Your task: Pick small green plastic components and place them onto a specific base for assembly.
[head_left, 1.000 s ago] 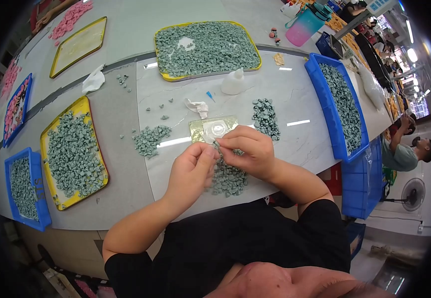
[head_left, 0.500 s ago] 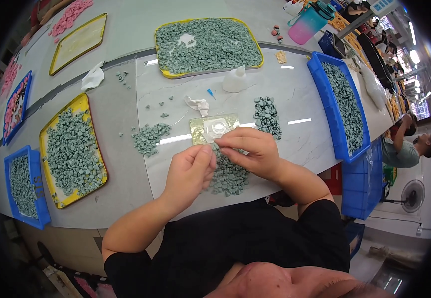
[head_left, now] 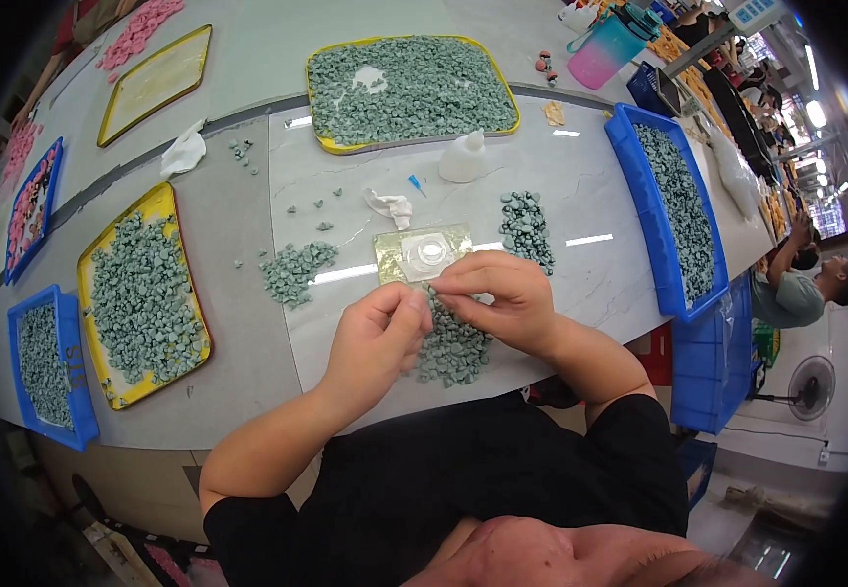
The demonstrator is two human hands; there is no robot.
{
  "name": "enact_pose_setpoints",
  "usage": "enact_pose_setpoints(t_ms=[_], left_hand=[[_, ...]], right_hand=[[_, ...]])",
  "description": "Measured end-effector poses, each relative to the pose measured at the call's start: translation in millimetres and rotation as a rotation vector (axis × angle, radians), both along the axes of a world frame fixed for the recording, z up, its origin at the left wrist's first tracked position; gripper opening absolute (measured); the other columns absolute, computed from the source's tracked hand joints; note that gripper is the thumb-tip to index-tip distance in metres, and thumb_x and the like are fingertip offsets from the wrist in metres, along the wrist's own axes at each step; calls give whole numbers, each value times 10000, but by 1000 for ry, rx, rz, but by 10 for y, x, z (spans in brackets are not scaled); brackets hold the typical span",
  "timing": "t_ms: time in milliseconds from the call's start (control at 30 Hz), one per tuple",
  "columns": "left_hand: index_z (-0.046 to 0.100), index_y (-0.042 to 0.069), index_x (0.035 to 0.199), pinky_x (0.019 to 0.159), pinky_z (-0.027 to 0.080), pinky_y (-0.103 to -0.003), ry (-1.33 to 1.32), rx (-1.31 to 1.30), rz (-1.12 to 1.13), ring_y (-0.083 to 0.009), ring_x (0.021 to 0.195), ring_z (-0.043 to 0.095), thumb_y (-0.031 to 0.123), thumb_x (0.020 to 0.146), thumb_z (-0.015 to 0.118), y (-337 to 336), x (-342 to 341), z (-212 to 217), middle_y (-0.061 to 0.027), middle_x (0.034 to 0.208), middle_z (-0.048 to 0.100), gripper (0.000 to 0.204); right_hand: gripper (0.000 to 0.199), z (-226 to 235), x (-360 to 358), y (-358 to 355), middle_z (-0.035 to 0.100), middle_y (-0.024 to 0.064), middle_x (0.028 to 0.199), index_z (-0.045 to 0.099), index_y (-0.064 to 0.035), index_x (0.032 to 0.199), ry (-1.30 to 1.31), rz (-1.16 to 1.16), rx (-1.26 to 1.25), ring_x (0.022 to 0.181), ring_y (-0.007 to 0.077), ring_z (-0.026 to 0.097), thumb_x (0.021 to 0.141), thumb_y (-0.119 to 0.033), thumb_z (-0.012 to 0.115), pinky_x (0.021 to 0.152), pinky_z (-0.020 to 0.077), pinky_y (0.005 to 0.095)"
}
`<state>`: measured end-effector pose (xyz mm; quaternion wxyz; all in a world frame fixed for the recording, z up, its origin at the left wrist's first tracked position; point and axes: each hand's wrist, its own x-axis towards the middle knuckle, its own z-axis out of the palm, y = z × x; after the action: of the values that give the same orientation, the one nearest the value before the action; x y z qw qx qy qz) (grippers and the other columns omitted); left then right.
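My left hand (head_left: 382, 331) and my right hand (head_left: 504, 298) meet fingertip to fingertip, both closed in a pinch. Between them shows a bit of a small grey-green piece (head_left: 430, 290), mostly hidden by the fingers. Just beyond the fingertips, a clear round dish (head_left: 431, 252) sits on a yellowish translucent slab (head_left: 388, 256). Under and behind my hands spreads a pile of grey-green pieces (head_left: 455, 350). Looser pieces (head_left: 297, 272) lie to the left, and a neat cluster (head_left: 526, 230) of darker, glossier ones to the right.
A white squeeze bottle (head_left: 462, 159), a blue tip (head_left: 416, 183) and a crumpled tissue (head_left: 391, 207) lie beyond the slab. Yellow-rimmed trays of pieces stand at the back (head_left: 409, 147) and left (head_left: 206, 338). Blue bins flank the table at right (head_left: 651, 220) and far left (head_left: 80, 391).
My left hand has shifted slightly right and up, its thumb nearer my right fingertips. The small piece between the fingers now shows a little. The things on the table stay put.
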<state>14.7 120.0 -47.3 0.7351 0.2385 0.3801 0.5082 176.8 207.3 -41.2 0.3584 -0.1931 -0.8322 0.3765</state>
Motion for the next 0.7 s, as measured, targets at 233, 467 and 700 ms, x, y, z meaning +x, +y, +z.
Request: enact_pose_setpoints(t_ms=[233, 467, 700], left_hand=[[452, 54, 774, 410, 220, -208, 45, 32, -4, -50, 468, 261, 201, 946, 422, -5, 5, -5, 36, 567, 331, 228], [510, 20, 787, 483, 351, -219, 501, 322, 119, -73, 546, 419, 143, 891, 501, -24, 34, -84, -6, 634, 476, 162], [536, -2, 740, 491, 408, -269, 933, 478, 238, -159, 539, 508, 64, 773, 594, -17, 61, -20, -88, 645, 534, 95]], right_hand=[[178, 32, 21, 5, 649, 102, 817, 659, -9, 896, -23, -12, -94, 734, 198, 623, 721, 20, 646, 646, 474, 269], [173, 40, 19, -9, 654, 96, 855, 661, -21, 903, -24, 32, -119, 747, 198, 624, 731, -6, 657, 638, 488, 268], [188, 11, 31, -1, 650, 93, 842, 662, -21, 896, -33, 33, -76, 750, 197, 626, 710, 5, 674, 640, 495, 269]])
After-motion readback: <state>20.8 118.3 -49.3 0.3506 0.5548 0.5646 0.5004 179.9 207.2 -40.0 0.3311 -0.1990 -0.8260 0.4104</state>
